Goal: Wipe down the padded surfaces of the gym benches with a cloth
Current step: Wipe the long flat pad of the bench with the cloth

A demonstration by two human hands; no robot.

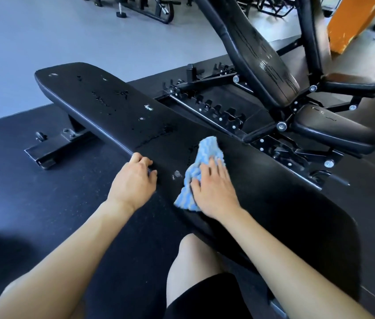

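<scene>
A long flat black padded bench (pixel 117 107) runs from the upper left to the lower right, with wet droplets and small white scuffs on its top. A blue and white striped cloth (pixel 206 150) lies on the pad near its middle. My right hand (pixel 214 187) presses flat on the cloth with straight, spread fingers. My left hand (pixel 136 178) grips the bench's near edge, fingers curled over the rim. Behind stands an adjustable bench with an inclined black back pad (pixel 260 56) and a seat pad (pixel 334 130).
Dark rubber mat (pixel 20 185) covers the floor under the benches; grey floor (pixel 43 38) lies beyond. The adjustable bench's steel frame (pixel 218 113) sits close behind the flat bench. An orange pillar (pixel 352 21) stands at top right. My bare knee (pixel 193 268) is under the bench's near edge.
</scene>
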